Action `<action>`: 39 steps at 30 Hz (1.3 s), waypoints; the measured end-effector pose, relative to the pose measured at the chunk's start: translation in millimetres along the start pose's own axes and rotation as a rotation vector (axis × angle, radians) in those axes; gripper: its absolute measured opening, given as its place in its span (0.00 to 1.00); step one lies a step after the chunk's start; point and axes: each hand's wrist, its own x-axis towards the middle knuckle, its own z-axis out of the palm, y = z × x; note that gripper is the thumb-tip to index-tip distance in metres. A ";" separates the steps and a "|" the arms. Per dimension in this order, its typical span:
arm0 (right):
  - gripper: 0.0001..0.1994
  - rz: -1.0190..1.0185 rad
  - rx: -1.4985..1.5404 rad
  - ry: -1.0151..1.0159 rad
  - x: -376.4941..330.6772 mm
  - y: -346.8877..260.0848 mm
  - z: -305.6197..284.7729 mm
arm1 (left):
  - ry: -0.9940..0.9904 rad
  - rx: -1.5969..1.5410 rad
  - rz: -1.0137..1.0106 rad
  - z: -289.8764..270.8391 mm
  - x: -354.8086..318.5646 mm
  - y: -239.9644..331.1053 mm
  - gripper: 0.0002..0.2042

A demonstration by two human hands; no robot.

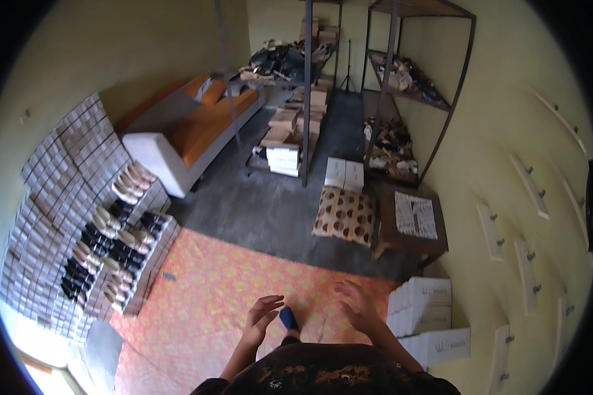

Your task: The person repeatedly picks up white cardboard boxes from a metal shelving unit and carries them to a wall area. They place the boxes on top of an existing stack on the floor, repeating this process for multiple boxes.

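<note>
Both of my hands hang in the air in front of my body, above a patterned orange-pink floor covering (204, 276). My left hand (263, 313) has its fingers apart and a little bent, with nothing in it. Off to the right, my right hand (357, 306) is spread open and also holds nothing. Between them, lower down, one of my feet in a blue sock or slipper (288, 318) shows on the floor covering. Nearest to my right hand are stacked white boxes (428, 296); neither hand touches anything.
Pairs of shoes (105, 250) stand on boxes at left, before a wall of stacked boxes (53, 197). A sofa with orange cushions (211, 125), metal shelves (308, 92) of shoes, a patterned cushion (344, 216) and a brown stool (412, 217) stand farther back. Small wall ledges (526, 273) line the right.
</note>
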 end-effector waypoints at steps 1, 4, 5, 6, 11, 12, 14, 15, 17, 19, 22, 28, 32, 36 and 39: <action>0.26 0.012 -0.033 0.002 24.7 6.2 -6.4 | -0.007 0.016 0.021 -6.5 30.4 5.2 0.17; 0.25 0.096 0.088 0.057 91.0 30.7 -21.5 | -0.062 0.041 0.057 -19.0 127.2 31.0 0.17; 0.25 0.095 0.099 0.086 112.4 36.8 -24.8 | -0.103 0.055 0.083 -22.3 156.0 43.6 0.17; 0.25 0.093 0.109 0.117 133.7 42.5 -28.8 | -0.145 0.069 0.109 -25.9 185.0 54.1 0.17; 0.25 0.087 0.123 0.249 217.6 95.8 -48.1 | -0.259 0.182 0.077 -41.0 312.7 62.5 0.16; 0.24 0.091 0.140 0.272 230.8 103.2 -52.3 | -0.283 0.175 0.047 -42.2 333.6 58.9 0.16; 0.24 0.127 0.171 0.342 252.5 125.5 -61.0 | -0.335 0.153 -0.017 -43.7 374.3 47.5 0.16; 0.24 0.160 0.189 0.385 259.8 142.5 -65.1 | -0.375 0.170 0.015 -40.6 394.2 43.4 0.15; 0.23 0.156 0.210 0.438 279.4 176.4 -79.8 | -0.438 0.180 -0.001 -33.4 434.8 38.4 0.15; 0.22 0.182 0.131 0.501 303.3 217.2 -101.5 | -0.476 0.226 -0.014 -32.2 477.2 31.2 0.15; 0.22 0.213 0.036 0.573 363.4 249.8 -157.1 | -0.474 0.284 -0.037 -22.8 547.9 27.3 0.15; 0.21 0.095 0.151 0.639 516.5 293.6 -261.7 | -0.402 0.259 -0.038 2.2 683.7 29.8 0.14; 0.21 0.155 0.184 0.519 607.6 309.7 -289.8 | -0.348 0.214 -0.078 9.3 775.9 6.6 0.14; 0.23 0.180 0.333 0.491 658.6 373.4 -301.3 | -0.370 0.126 -0.226 28.6 859.7 -23.4 0.14; 0.24 0.280 0.468 0.486 679.1 421.1 -306.9 | -0.404 0.053 -0.385 24.3 921.5 -75.5 0.14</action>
